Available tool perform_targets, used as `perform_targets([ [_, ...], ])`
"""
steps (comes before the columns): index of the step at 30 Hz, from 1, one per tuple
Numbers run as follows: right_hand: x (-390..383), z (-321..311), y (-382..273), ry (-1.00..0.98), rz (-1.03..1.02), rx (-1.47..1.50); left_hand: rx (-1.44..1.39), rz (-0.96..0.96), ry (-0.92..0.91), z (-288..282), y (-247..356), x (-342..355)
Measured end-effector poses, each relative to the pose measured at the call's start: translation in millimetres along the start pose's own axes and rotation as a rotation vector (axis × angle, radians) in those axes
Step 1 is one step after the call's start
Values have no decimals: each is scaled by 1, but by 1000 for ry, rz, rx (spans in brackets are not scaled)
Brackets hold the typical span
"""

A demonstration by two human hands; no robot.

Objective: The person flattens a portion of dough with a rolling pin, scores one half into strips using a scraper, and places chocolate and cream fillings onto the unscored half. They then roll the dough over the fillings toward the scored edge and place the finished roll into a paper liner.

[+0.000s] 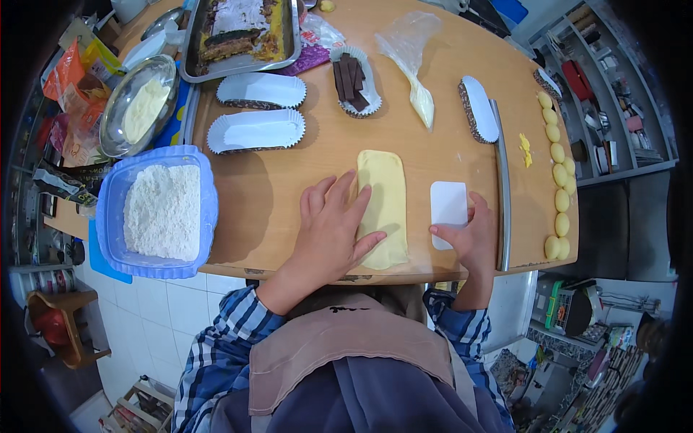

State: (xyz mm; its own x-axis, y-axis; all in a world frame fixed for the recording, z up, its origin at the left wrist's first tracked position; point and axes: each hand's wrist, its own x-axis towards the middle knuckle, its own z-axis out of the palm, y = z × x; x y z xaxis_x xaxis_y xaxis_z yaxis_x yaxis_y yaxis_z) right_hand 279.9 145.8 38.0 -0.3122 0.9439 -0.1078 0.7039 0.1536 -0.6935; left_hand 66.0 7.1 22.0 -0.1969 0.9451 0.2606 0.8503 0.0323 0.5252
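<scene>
A flattened strip of pale yellow dough (382,206) lies lengthwise on the table in front of me. My left hand (328,220) has its fingers spread, with the thumb and fingertips resting on the dough's left edge. To the right of the dough, my right hand (473,231) grips a white plastic dough scraper (449,206) by its right side, the thumb on top. The scraper is apart from the dough. Just right of that hand lies a long grey metal rod (502,195).
Left stands a blue tub (209,216) of white flour, behind it a metal bowl (108,119). Farther back are paper loaf liners (256,130), chocolate sticks (349,81), a piping bag (415,72) and a baking tray (189,61). Several dough balls (559,173) line the right edge.
</scene>
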Motion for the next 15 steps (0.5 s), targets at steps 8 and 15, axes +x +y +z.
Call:
perform_targets([
  [8,9,-5,16,-79,26,171,122,-15,-4,-2,-8,25],
  [15,-11,-6,15,127,-28,205,99,-14,-14,5,-23,40],
])
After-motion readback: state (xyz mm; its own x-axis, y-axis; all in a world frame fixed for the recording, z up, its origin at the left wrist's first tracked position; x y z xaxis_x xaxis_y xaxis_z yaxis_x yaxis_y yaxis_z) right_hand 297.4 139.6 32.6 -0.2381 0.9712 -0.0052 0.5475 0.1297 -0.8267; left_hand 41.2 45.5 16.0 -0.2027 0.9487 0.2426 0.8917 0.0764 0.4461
